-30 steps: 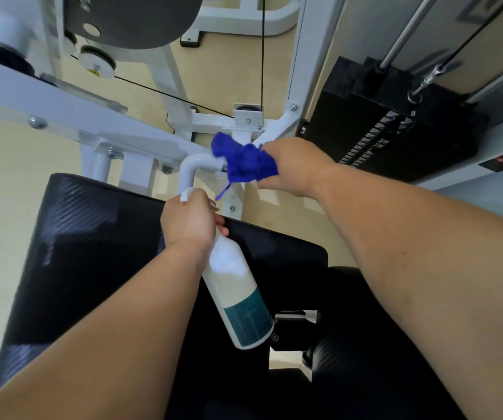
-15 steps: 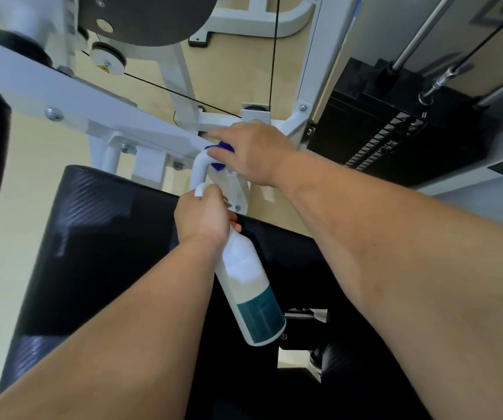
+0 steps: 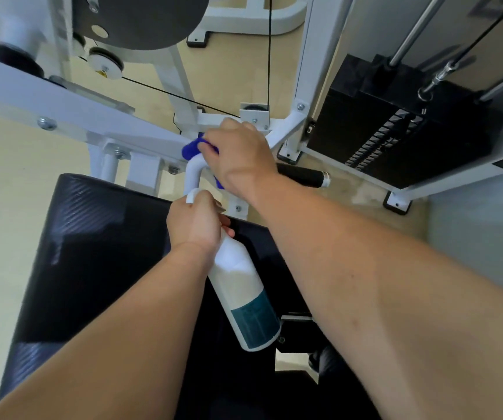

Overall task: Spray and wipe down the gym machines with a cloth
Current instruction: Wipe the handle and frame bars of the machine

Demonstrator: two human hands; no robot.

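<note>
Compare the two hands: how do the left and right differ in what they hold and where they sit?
The left hand grips the neck of the white spray bottle; the right hand holds a blue cloth against the white frame tube. The left hand is nearer the camera, above the black pad; the right hand is farther out, at the frame. Both hands are bare and each holds something.

A pale beige floor point(image 3: 10, 183) fills the left of the frame and runs up to the top centre, where a white frame base point(image 3: 244, 22) stands on a black foot point(image 3: 197, 42). At right centre the floor looks mottled and scuffed. A flat grey wall point(image 3: 480, 237) closes the right edge. The light is soft and even.
</note>
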